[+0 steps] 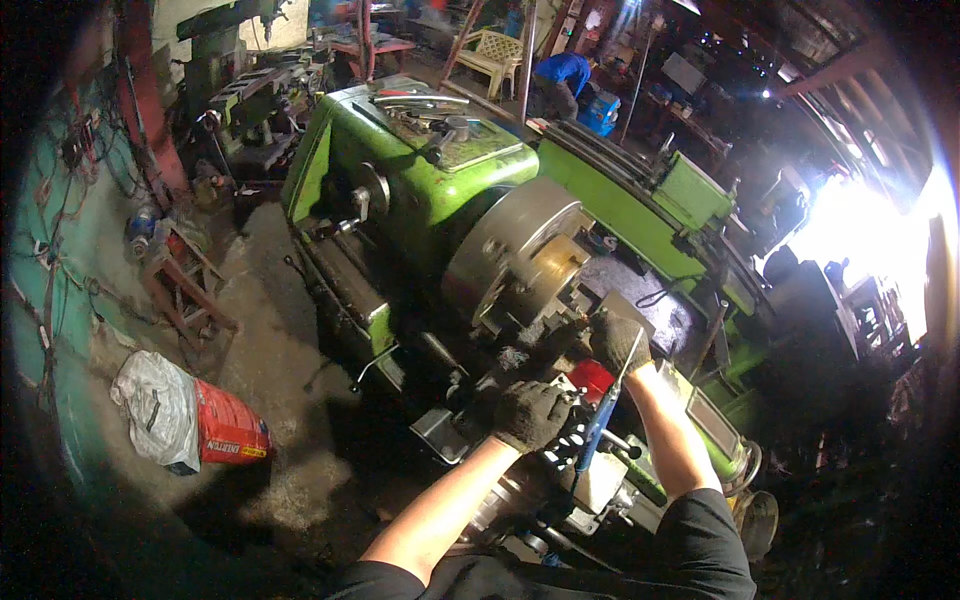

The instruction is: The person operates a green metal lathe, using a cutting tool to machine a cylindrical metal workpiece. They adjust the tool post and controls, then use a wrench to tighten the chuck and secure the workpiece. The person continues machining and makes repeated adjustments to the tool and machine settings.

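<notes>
A green lathe fills the middle, its large grey chuck (pixel 490 262) gripping a brass-coloured round workpiece (pixel 558 266). Both my hands wear dark gloves. My left hand (pixel 532 416) is closed at the tool post, its fingers curled around a part I cannot make out. Just below the workpiece, my right hand (pixel 616 340) reaches over the carriage; its fingers are mostly hidden. A red object (pixel 590 379) lies between the hands. In front of my right wrist, a slim blue rod with a pale metal tip (pixel 597 428) stands slanted. A black-knobbed lever (pixel 622 445) sits beside it.
Loose tools (pixel 440 128) lie on the headstock. A red and white sack (pixel 190 415) stands on the floor at left, near a rusty metal stand (pixel 188 285). Farther back, a person in blue (pixel 562 75) bends over near a pale plastic chair (pixel 490 55).
</notes>
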`<state>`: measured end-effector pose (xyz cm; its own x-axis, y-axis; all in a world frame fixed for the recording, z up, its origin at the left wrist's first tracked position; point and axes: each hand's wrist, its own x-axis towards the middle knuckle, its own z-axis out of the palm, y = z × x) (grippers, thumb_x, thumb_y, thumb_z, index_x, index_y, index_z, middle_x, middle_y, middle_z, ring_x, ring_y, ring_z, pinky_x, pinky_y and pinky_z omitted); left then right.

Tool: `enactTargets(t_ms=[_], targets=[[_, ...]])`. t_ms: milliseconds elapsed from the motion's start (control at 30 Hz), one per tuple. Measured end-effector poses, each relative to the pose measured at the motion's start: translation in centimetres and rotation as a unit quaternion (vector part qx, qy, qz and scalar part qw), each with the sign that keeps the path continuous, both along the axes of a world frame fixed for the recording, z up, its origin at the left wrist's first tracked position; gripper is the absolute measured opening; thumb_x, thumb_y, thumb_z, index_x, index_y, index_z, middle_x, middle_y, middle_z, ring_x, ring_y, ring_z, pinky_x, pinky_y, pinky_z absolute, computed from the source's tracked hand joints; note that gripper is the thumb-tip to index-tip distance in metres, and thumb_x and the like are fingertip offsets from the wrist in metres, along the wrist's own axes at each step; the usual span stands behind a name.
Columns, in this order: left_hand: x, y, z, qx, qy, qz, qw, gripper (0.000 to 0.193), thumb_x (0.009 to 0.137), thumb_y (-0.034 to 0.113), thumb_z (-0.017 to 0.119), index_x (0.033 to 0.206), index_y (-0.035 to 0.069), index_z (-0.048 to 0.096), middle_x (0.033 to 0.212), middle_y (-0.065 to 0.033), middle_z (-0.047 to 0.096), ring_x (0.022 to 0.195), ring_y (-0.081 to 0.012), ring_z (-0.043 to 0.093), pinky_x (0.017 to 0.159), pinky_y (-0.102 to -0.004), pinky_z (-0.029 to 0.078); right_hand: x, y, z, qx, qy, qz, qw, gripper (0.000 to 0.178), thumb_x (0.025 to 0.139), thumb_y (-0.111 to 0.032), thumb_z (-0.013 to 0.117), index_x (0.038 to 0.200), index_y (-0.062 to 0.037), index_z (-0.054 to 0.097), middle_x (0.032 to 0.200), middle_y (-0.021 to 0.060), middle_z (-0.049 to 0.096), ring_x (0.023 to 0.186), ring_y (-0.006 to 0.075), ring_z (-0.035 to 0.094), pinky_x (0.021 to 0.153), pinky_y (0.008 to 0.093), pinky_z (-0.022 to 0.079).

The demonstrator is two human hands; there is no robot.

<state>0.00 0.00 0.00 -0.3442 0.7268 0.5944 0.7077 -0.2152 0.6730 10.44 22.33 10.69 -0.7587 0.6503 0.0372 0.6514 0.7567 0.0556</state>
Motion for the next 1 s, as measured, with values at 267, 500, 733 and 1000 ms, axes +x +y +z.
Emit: enactTargets(t_ms=[267, 500, 733, 1000], targets=[[1.2, 0.1, 0.6, 0.007, -0.03, -0.019, 0.999, 0.021, 0.102, 0.027, 0.069, 0.096, 0.009, 0.077, 0.092, -0.0163, 0.077, 0.088, -0.0396, 0.074, 0.082, -0.0543, 0.057, 0.5, -1.8, 2.9, 0.01, 0.001, -0.011, 1.0, 0.041, 0.092, -0.036, 0.079, 0.131, -0.0232, 0.083, 0.103, 0.0191, 0.081, 0.091, 0.0399, 0.081, 0.078, 0.0522, 0.064], [0.6, 0.0, 0.7, -0.001, -0.013, -0.015, 1.0, 0.022, 0.102, 0.028, 0.068, 0.097, 0.01, 0.077, 0.093, -0.016, 0.078, 0.088, -0.0397, 0.074, 0.083, -0.0546, 0.056, 0.5, -0.8, 0.6, 0.038, 0.008, -0.017, 0.999, 0.037, 0.094, -0.033, 0.075, 0.128, -0.0223, 0.084, 0.102, 0.0198, 0.081, 0.089, 0.0418, 0.08, 0.079, 0.0533, 0.064], [-0.2, -0.1, 0.8, 0.006, -0.006, -0.02, 1.0, 0.021, 0.102, 0.028, 0.068, 0.097, 0.01, 0.077, 0.094, -0.0157, 0.078, 0.088, -0.0394, 0.074, 0.082, -0.0538, 0.057, -0.6, -1.3, 1.0, 0.023, 0.0, -0.022, 0.999, 0.034, 0.096, -0.032, 0.074, 0.126, -0.0196, 0.083, 0.102, 0.02, 0.081, 0.089, 0.0425, 0.08, 0.077, 0.053, 0.064], [0.1, 0.1, 0.4, 0.014, 0.0, -0.013, 1.0, 0.019, 0.101, 0.027, 0.069, 0.097, 0.01, 0.076, 0.093, -0.0151, 0.077, 0.087, -0.0388, 0.074, 0.081, -0.0535, 0.057, 0.0, -1.1, 0.1, 0.046, 0.017, -0.008, 0.999, 0.035, 0.094, -0.029, 0.074, 0.127, -0.0185, 0.082, 0.095, 0.021, 0.08, 0.085, 0.0424, 0.08, 0.074, 0.0532, 0.064]])
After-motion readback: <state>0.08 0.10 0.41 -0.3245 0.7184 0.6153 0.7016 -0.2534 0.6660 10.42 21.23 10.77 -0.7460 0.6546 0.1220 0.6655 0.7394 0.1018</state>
